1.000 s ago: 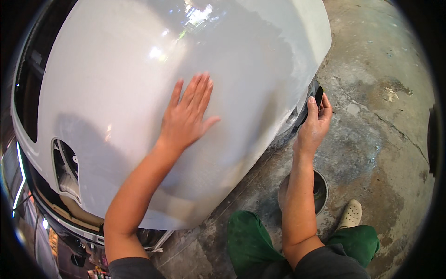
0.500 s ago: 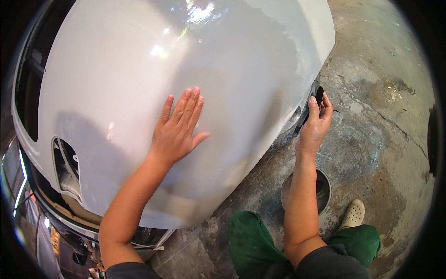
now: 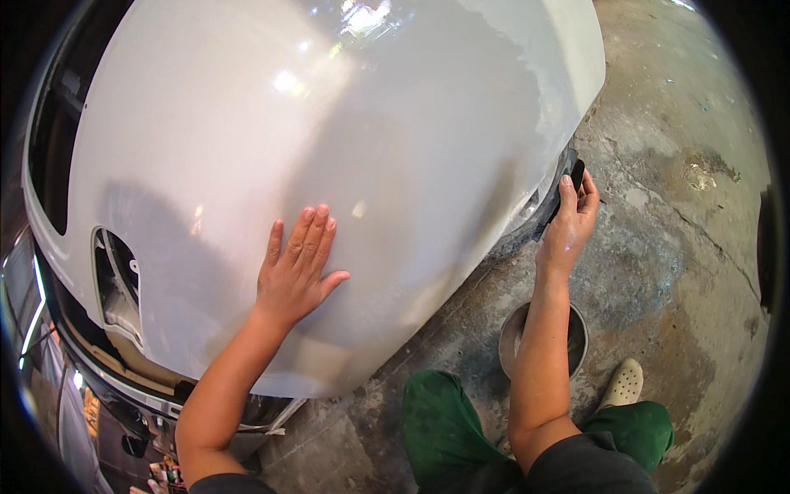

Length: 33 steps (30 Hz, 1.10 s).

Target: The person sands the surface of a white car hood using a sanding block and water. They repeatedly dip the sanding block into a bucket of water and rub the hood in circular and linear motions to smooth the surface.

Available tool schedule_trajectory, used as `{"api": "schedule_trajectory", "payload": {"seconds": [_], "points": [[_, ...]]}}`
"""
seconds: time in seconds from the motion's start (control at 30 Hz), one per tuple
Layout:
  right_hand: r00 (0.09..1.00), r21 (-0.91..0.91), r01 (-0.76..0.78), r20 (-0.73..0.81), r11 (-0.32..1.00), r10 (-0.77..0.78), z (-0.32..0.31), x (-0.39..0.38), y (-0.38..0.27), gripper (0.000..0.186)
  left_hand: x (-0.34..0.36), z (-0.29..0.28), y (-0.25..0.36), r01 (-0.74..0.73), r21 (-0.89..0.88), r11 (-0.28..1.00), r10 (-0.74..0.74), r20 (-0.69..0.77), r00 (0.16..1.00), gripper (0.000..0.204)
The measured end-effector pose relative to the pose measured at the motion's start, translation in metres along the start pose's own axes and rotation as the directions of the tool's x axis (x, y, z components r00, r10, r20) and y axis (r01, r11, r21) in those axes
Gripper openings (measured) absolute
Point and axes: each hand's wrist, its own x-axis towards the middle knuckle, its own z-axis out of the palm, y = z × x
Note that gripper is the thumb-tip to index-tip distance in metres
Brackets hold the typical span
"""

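Observation:
A large car body panel (image 3: 222,132), white with a broad grey patch, fills the left and middle of the view. My left hand (image 3: 295,267) lies flat on it, fingers stretched out and thumb spread, holding nothing. Beyond the panel's right edge my right hand (image 3: 572,218) is closed round a flat black piece (image 3: 578,173), with the thumb on its near side. That piece's exact kind cannot be made out, and the fingers partly hide it. Beside it, dark trim (image 3: 545,216) shows under the panel's edge.
A round metal bucket (image 3: 508,333) stands on the stained concrete floor (image 3: 658,247), partly behind my right forearm. Near it are my green-trousered legs (image 3: 444,428) and a cream perforated clog (image 3: 624,385). An oval opening (image 3: 117,276) pierces the panel at left.
My left hand has slid toward me and slightly left across the panel, still flat. My right hand keeps its hold on the black piece. The view has shifted a little.

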Motion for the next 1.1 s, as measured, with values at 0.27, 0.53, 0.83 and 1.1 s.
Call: {"api": "schedule_trajectory", "payload": {"seconds": [0.27,0.53,0.83,1.1], "points": [[1.0,-0.036,-0.001,-0.012,0.999,0.001,0.0,0.002,0.003,0.044,0.027,-0.008,0.002,0.016,-0.018,1.0,-0.016,0.021,1.0,0.092],[0.999,-0.06,-0.039,0.025,0.997,0.04,-0.004,-0.002,0.0,0.046,0.111,-0.017,0.006,0.042,-0.076,0.996,-0.047,-0.06,0.997,0.09],[0.937,-0.118,-0.225,0.246,0.967,0.248,-0.058,0.013,0.0,0.043,0.156,-0.019,0.184,0.056,-0.899,0.435,-0.245,-0.058,0.968,0.063],[0.884,-0.865,0.317,0.418,0.388,0.21,-0.133,-0.008,0.029,0.04,0.144,0.014,0.368,0.139,0.113,-0.984,0.178,0.514,0.839,0.06]]}}
